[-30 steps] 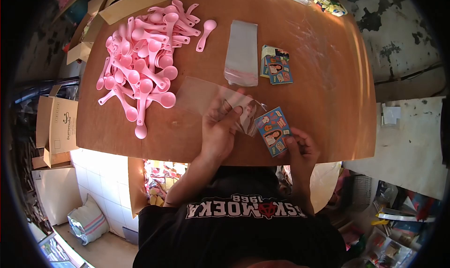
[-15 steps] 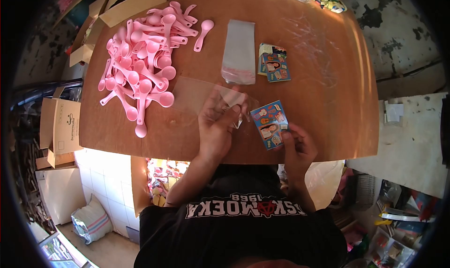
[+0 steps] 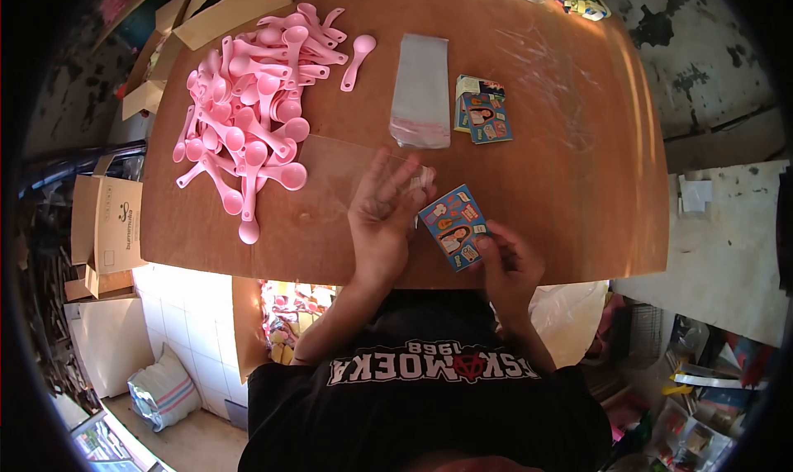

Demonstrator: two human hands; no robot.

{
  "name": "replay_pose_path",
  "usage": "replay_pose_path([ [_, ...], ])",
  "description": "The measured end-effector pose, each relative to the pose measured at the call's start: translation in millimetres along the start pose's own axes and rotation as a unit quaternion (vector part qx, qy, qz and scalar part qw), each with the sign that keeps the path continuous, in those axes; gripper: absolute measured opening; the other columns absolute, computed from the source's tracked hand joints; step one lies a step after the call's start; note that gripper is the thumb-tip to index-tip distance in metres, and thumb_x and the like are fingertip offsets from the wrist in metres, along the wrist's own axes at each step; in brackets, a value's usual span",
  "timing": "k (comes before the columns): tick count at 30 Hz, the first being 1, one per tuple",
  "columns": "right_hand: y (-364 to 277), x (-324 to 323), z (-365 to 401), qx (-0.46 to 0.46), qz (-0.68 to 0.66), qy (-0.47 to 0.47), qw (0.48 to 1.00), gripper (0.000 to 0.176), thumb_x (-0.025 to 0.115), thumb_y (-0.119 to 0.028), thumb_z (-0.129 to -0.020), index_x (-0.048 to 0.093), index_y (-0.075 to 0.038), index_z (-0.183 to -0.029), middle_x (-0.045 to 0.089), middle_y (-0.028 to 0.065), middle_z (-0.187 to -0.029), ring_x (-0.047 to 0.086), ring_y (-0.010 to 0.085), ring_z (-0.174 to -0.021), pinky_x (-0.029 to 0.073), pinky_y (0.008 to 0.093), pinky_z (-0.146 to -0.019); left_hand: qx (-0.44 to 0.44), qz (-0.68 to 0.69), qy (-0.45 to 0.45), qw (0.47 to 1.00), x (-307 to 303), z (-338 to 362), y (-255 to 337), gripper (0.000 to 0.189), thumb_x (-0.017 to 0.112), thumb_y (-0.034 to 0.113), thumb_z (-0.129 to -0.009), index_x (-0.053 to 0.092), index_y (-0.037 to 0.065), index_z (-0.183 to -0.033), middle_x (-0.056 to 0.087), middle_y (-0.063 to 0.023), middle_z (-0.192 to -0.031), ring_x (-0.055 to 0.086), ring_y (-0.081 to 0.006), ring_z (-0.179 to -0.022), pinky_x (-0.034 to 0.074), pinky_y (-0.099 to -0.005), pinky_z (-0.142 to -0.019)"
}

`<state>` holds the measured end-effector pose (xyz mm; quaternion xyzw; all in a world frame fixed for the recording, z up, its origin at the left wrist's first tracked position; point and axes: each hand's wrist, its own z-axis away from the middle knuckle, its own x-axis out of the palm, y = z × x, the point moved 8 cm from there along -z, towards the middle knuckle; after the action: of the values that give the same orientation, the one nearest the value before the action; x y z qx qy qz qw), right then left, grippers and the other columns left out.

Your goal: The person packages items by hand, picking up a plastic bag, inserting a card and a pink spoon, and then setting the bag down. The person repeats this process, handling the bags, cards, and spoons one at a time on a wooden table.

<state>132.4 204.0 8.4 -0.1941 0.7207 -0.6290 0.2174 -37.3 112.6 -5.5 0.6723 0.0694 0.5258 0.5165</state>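
A small blue printed card (image 3: 453,227) is pinched at its lower right edge by my right hand (image 3: 512,265). Just to its left, my left hand (image 3: 380,220) grips a clear plastic bag (image 3: 334,162) by its open end, with some fingers spread. The bag stretches left over the tabletop toward the pink spoons and is hard to see against the wood. The card's left corner reaches the fingertips of my left hand and the bag's mouth.
A heap of pink measuring spoons (image 3: 248,109) covers the table's left side, with one spoon (image 3: 359,63) apart. A stack of clear bags (image 3: 420,92) and a pile of blue cards (image 3: 486,117) lie ahead. Cardboard boxes (image 3: 235,14) stand at the far left edge.
My right hand has brought the card left, close to the bag's mouth. The fingers of my left hand have spread more around the bag's end.
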Motion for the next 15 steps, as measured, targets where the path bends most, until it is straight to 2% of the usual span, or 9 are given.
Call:
replay_pose_path([
  [4,-9,-6,-2,-0.036,-0.014,0.037,0.999,0.02,0.064,0.0,-0.086,0.063,0.003,-0.105,0.068,0.0125,-0.084,0.065,0.0108,-0.066,0.054,0.0222,-0.053,0.016,-0.015,0.005,1.0,-7,2,-3,0.066,0.056,-0.008,-0.085,0.024,-0.001,-0.143,0.052,-0.0225,-0.128,0.057,-0.0247,-0.112,0.051,-0.0324,-0.087],
  [5,-9,-7,-1,-0.035,-0.013,0.038,0.999,0.02,0.064,0.0,-0.086,0.063,0.003,-0.105,0.068,0.0125,-0.084,0.065,0.0108,-0.066,0.054,0.0222,-0.053,0.015,-0.017,0.006,1.0,-6,2,-2,0.067,0.057,-0.009,-0.085,0.024,-0.001,-0.143,0.051,-0.0231,-0.129,0.057,-0.0269,-0.113,0.049,-0.0336,-0.09],
  [6,-8,-5,0,-0.033,0.009,0.023,0.999,0.02,0.064,0.0,-0.085,0.063,0.003,-0.105,0.068,0.0126,-0.083,0.065,0.0106,-0.066,0.054,0.0222,-0.053,0.015,-0.019,0.006,1.0,-5,2,-1,0.068,0.057,-0.009,-0.085,0.023,-0.001,-0.143,0.05,-0.0238,-0.13,0.057,-0.0291,-0.114,0.048,-0.0348,-0.094],
  [11,-5,0,3,-0.037,0.036,-0.005,0.999,0.02,0.064,0.0,-0.085,0.063,0.004,-0.105,0.068,0.0119,-0.082,0.064,0.0094,-0.063,0.053,0.0216,-0.052,0.023,-0.032,-0.024,0.999,0,4,-5,0.068,0.057,-0.011,-0.085,0.024,0.0,-0.143,0.047,-0.0247,-0.132,0.056,-0.0288,-0.115,0.048,-0.0347,-0.094],
  [13,0,0,1,0.019,0.027,-0.006,0.999,0.019,0.064,-0.002,-0.086,0.064,0.003,-0.104,0.068,0.0108,-0.082,0.064,0.0091,-0.064,0.052,0.0209,-0.052,0.026,-0.031,-0.044,0.998,6,6,-5,0.068,0.056,-0.012,-0.084,0.024,0.0,-0.143,0.047,-0.0249,-0.133,0.056,-0.0287,-0.115,0.048,-0.0346,-0.095],
  [15,-3,2,-3,0.03,0.024,-0.013,0.999,0.019,0.064,-0.003,-0.086,0.065,0.002,-0.104,0.068,0.0104,-0.083,0.064,0.0091,-0.064,0.052,0.0207,-0.053,-0.019,-0.033,-0.046,0.998,12,8,-9,0.068,0.055,-0.013,-0.084,0.025,0.002,-0.144,0.047,-0.0251,-0.133,0.055,-0.0285,-0.115,0.048,-0.0346,-0.094],
])
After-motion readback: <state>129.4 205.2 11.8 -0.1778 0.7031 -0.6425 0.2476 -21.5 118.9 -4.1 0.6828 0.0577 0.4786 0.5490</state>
